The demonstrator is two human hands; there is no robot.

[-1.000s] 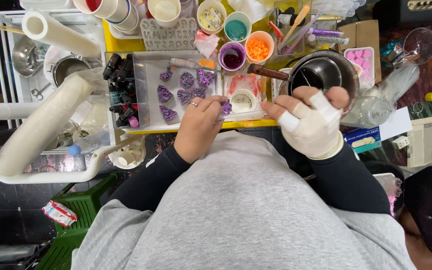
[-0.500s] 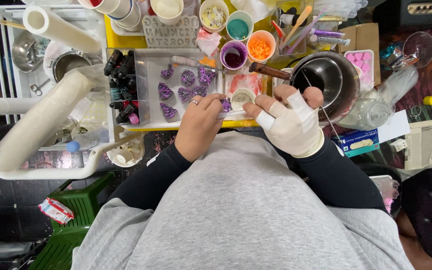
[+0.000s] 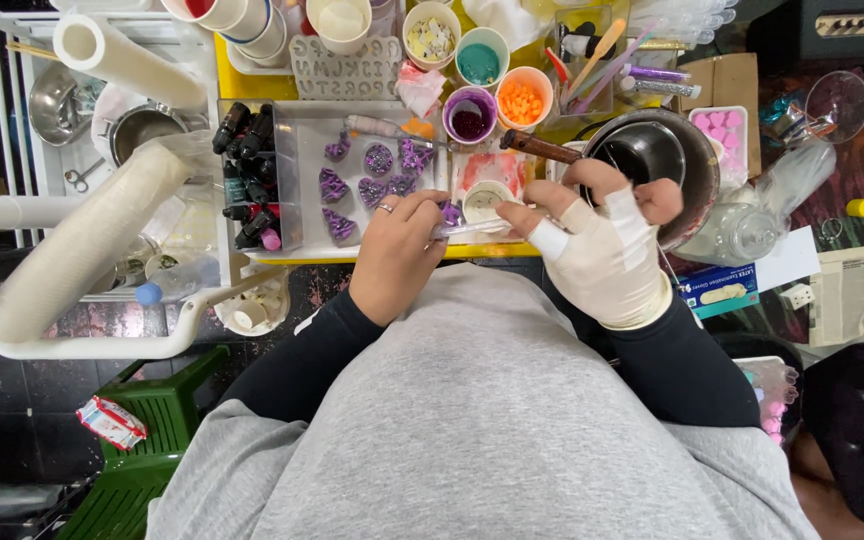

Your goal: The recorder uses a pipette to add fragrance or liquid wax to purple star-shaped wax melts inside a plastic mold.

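Much is hiding here: the small purple piece is showing only a sliver past the left hand's curled fingers, so its shape is hard to make out, and whether those fingertips are actually pinching it I cannot tell. The right hand, wrapped in pale bandage with bare fingertips, is spreading its upper fingers loosely while the forefinger and thumb are narrowing toward a thin clear strip running between both hands. The purple piece is sitting just beyond the left fingertips, beside a small white cup. The tray of purple shapes is lying past the left knuckles.
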